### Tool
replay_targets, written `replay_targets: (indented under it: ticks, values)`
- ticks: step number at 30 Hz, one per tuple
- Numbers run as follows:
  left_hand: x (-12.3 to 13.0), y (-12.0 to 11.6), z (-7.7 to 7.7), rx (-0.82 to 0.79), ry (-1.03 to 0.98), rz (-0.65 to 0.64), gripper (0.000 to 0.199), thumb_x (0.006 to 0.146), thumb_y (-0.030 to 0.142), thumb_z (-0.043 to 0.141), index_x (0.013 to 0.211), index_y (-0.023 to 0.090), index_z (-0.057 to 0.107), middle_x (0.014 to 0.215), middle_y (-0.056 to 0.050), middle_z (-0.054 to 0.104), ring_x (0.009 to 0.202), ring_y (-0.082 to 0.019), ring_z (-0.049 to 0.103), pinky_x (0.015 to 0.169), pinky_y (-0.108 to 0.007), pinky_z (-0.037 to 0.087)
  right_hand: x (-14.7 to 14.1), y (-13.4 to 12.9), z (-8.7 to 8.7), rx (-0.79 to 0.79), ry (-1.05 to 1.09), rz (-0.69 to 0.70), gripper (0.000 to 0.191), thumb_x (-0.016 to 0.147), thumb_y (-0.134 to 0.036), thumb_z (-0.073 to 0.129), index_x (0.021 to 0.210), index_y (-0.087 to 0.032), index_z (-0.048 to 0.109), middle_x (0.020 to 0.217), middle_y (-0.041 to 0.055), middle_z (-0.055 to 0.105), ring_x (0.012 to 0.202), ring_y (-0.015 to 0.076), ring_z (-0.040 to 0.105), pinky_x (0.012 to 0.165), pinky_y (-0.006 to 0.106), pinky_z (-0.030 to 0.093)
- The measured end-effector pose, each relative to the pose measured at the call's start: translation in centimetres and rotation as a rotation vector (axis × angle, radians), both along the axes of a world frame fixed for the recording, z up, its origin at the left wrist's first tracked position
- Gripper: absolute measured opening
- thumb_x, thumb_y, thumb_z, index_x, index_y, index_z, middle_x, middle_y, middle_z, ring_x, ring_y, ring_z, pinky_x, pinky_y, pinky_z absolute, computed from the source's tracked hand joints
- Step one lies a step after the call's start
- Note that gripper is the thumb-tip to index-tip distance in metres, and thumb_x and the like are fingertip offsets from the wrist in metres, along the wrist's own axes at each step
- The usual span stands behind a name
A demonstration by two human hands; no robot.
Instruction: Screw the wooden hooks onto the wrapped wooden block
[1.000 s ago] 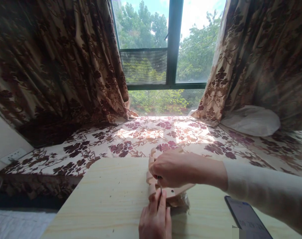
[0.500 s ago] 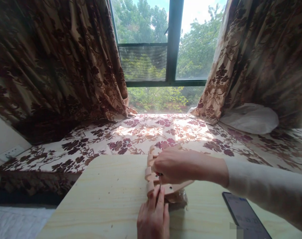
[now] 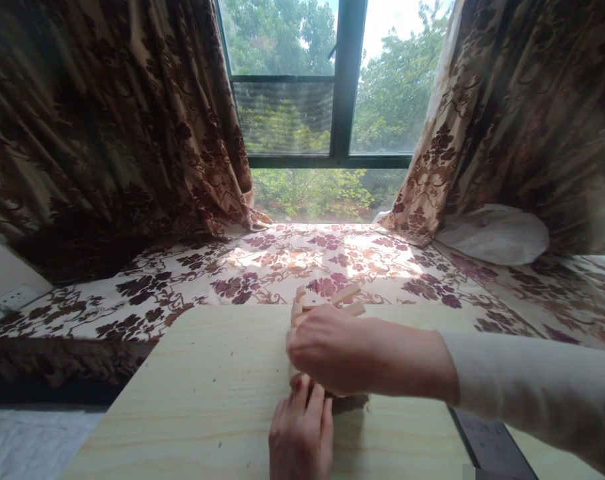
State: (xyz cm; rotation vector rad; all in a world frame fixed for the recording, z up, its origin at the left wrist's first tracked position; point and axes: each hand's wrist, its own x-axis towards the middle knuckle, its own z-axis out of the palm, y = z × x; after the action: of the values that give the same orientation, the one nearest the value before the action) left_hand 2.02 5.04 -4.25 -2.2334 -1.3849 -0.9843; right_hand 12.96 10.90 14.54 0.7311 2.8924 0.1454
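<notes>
A pale wooden piece (image 3: 297,313) with slats and curled, hook-like ends lies across the table's far part. Much of it is hidden under my right hand (image 3: 327,350), which is closed in a fist over its middle. Whatever that fist holds is out of sight. My left hand (image 3: 302,427) is at the near end, its fingers bent and pressed together on the wood, close below my right hand. Under the wooden piece, a brown item (image 3: 351,404) sticks out to the right, too covered to identify.
The light wooden table (image 3: 192,400) bears small dark specks. A phone (image 3: 492,440) lies at the right, partly under my right forearm. Beyond are a flower-patterned cloth ledge (image 3: 277,267), a white plastic bag (image 3: 497,233), curtains (image 3: 182,120) and a window (image 3: 347,120).
My right hand has come nearer and lower, now covering the near slats and the thin dark thing seen between the hands. My left hand has barely shifted. The view tilts slightly.
</notes>
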Motion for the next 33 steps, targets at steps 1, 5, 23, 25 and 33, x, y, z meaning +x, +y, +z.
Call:
replay_targets:
  ticks: [1, 5, 23, 25, 33]
  values:
    - [0.0, 0.0, 0.2, -0.006, -0.001, -0.003, 0.024, 0.088, 0.017, 0.044, 0.102, 0.017, 0.063, 0.101, -0.01, 0.067, 0.086, -0.021, 0.065, 0.065, -0.027, 0.05, -0.1, -0.1, 0.2, -0.006, -0.01, 0.002, 0.015, 0.078, -0.009, 0.052, 0.067, -0.011, 0.062, 0.064, 0.0056, 0.061, 0.05, 0.0113, 0.043, 0.047, 0.029, 0.026]
    - [0.3, 0.0, 0.8, 0.006, -0.008, 0.011, 0.029, 0.09, 0.017, 0.037, 0.107, 0.017, 0.061, 0.104, -0.01, 0.066, 0.084, -0.019, 0.065, 0.063, -0.026, 0.05, 0.2, 0.3, 0.9, -0.031, 0.015, 0.049, 0.011, 0.079, -0.008, 0.053, 0.073, -0.012, 0.062, 0.065, 0.0037, 0.061, 0.053, 0.0112, 0.045, 0.047, 0.027, 0.026]
    - [0.5, 0.0, 0.4, 0.025, -0.022, 0.022, 0.031, 0.089, 0.015, 0.04, 0.116, 0.013, 0.055, 0.107, -0.012, 0.065, 0.085, -0.02, 0.065, 0.067, -0.029, 0.051, 1.4, 1.1, 0.6, 0.008, 0.066, 0.003, 0.018, 0.082, -0.01, 0.046, 0.076, -0.013, 0.062, 0.071, 0.0063, 0.064, 0.058, 0.0136, 0.052, 0.048, 0.027, 0.028]
    - [0.4, 0.0, 0.3, 0.014, -0.02, 0.019, 0.032, 0.089, 0.015, 0.04, 0.117, 0.013, 0.055, 0.108, -0.012, 0.065, 0.085, -0.02, 0.065, 0.067, -0.029, 0.05, 1.2, 1.0, 0.5, -0.007, 0.058, -0.021, 0.017, 0.082, -0.009, 0.047, 0.077, -0.013, 0.062, 0.073, 0.0066, 0.064, 0.058, 0.0127, 0.051, 0.049, 0.027, 0.028]
    - [0.0, 0.1, -0.1, 0.012, 0.005, -0.005, 0.033, 0.088, 0.015, 0.043, 0.119, 0.012, 0.053, 0.109, -0.013, 0.064, 0.084, -0.019, 0.064, 0.069, -0.029, 0.05, 0.7, 0.3, 1.1, 0.024, 0.026, -0.129, 0.009, 0.075, -0.011, 0.054, 0.07, -0.012, 0.061, 0.06, 0.0048, 0.06, 0.048, 0.0108, 0.044, 0.049, 0.028, 0.029]
